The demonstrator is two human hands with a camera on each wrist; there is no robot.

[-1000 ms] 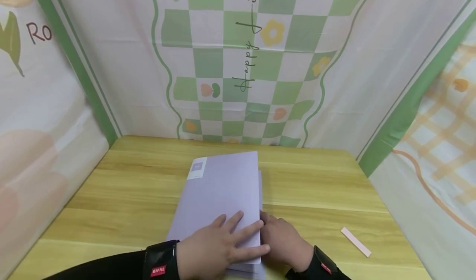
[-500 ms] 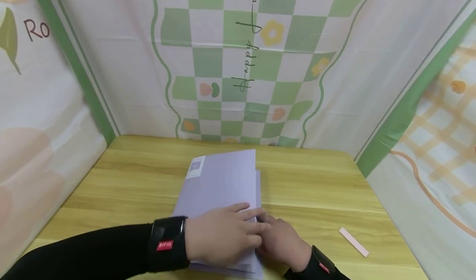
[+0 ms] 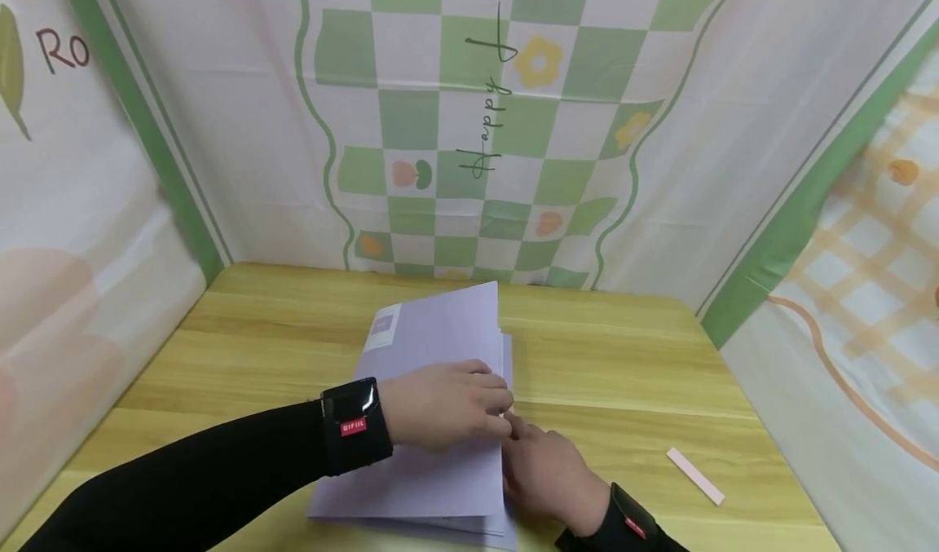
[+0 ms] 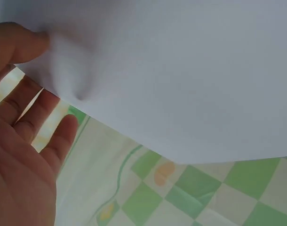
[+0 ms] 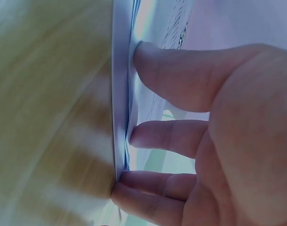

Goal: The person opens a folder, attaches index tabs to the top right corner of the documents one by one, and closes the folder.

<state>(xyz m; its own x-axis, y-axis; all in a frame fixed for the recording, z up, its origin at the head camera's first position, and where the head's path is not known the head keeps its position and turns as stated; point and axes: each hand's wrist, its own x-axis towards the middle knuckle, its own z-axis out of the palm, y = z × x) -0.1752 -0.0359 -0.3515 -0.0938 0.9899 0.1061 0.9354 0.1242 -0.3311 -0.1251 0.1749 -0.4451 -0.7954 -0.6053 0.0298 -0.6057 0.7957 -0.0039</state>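
Note:
A lavender folder point(image 3: 418, 483) lies on the table with a white label point(image 3: 381, 327) at its far left corner. Its front cover is raised along the right edge, showing sheets underneath. My left hand point(image 3: 447, 405) reaches over and pinches that edge; in the left wrist view the thumb point(image 4: 28, 44) lies against the pale sheet and other fingers pass behind it. At the folder's right side, my right hand point(image 3: 546, 474) presses the lower layers. In the right wrist view its thumb point(image 5: 176, 73) and fingertips touch the layered edge point(image 5: 121, 94), with fine print visible beyond.
A short pink strip point(image 3: 695, 476) lies on the wooden table point(image 3: 609, 364), right of the right hand. Printed curtains point(image 3: 411, 87) surround the table at the back and both sides.
My left hand has slid from lying spread on the cover up to its right edge and taken hold, and the cover has lifted there. The right hand stays about where it was.

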